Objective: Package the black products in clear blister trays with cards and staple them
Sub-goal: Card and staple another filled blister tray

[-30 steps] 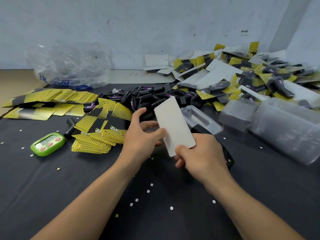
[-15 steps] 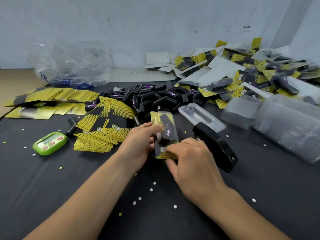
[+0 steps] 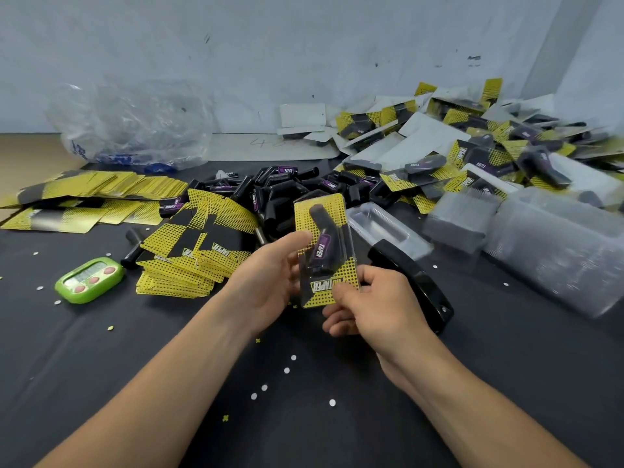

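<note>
I hold an assembled pack upright above the black table: a yellow-and-black card in a clear blister tray with a black product inside. My left hand grips its left edge, thumb on the front. My right hand pinches its lower right corner. A black stapler lies just right of my right hand. Loose black products are piled behind the pack. An empty clear tray lies beside them. Yellow cards are stacked to the left.
Finished packs are heaped at the back right. Stacks of clear trays sit at the right. A green timer lies at the left, more cards behind it, and a crumpled plastic bag by the wall. Paper dots litter the table.
The pack showed its white back a second ago; it has been turned so the printed front faces me and now stands more upright, raised slightly. Both hands kept hold of it.
</note>
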